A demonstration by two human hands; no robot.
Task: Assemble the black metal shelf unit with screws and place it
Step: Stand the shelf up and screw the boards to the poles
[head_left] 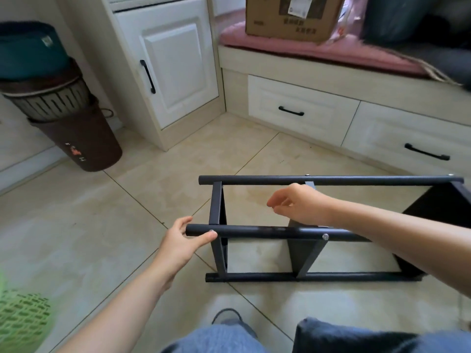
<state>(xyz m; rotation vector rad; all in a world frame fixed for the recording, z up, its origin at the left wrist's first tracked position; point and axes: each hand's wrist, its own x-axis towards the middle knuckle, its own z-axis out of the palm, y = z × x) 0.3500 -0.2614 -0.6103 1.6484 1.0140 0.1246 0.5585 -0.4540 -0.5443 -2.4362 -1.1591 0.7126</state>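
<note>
left hand: forearm enters from lower left, thumb and fingers curled round the near tube at its end. right hand: forearm enters from the right, crosses above that tube, fingers loosely curled, holding nothing.

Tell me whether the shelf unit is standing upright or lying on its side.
On its side: the shelf unit has its long poles running level along the floor tiles.
</note>
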